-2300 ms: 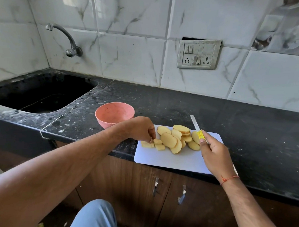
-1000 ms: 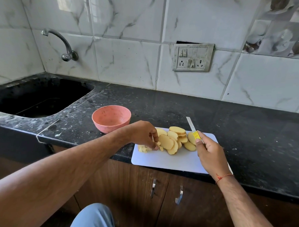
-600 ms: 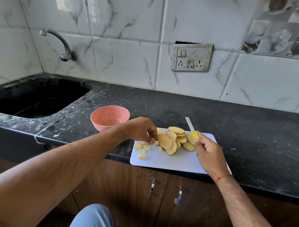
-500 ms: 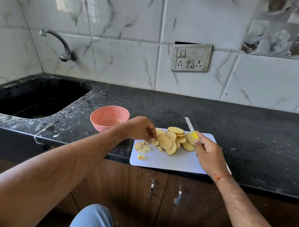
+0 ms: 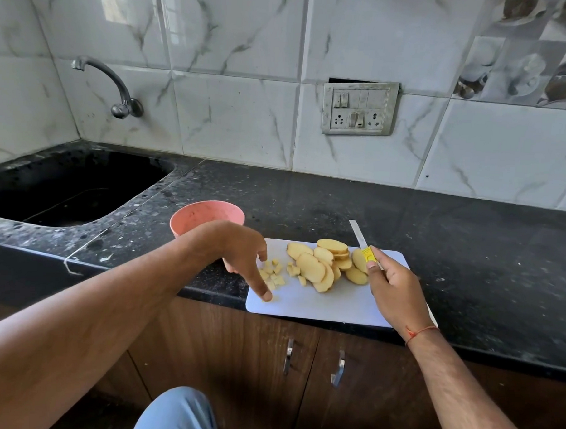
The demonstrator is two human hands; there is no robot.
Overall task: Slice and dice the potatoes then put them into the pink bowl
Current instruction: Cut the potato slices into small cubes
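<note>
Down on the flat white plastic cutting board [image 5: 329, 302], lying at the front edge of the black speckled stone counter [image 5: 468, 255]: a heap of pale yellow round potato slices [image 5: 325, 264], overlapping one another across the middle. Just left of that heap, a scatter of small pale yellow potato cubes [image 5: 274, 274], loose on the board, none seen inside the round pink bowl [image 5: 203, 215]. Bowl upright on the counter behind and left of the board, its near side hidden behind the left wrist.

Left hand [image 5: 238, 251] reaching over the board's left end, fingers pointing downward and held straight or loosely bent, gripping nothing; one fingertip [image 5: 267, 294] pressed down at a lone cube near the board's front left, the others hanging above the scattered cubes.

Right hand [image 5: 393, 284] curled round the yellow handle of a small knife with a narrow silver blade [image 5: 358, 234], thumb laid along the handle top. Blade pointing away toward the wall, raised past the far edge of the board, just right of the slices. Thin red thread bracelet [image 5: 421, 332] round the right wrist.

Further off: dark sunken sink [image 5: 65, 185] at far left with a curved metal tap [image 5: 112, 83] on the marbled white tiles, grey switch and socket plate [image 5: 359, 109] on the wall, brown wooden cabinet doors [image 5: 301, 361] with metal handles below.
</note>
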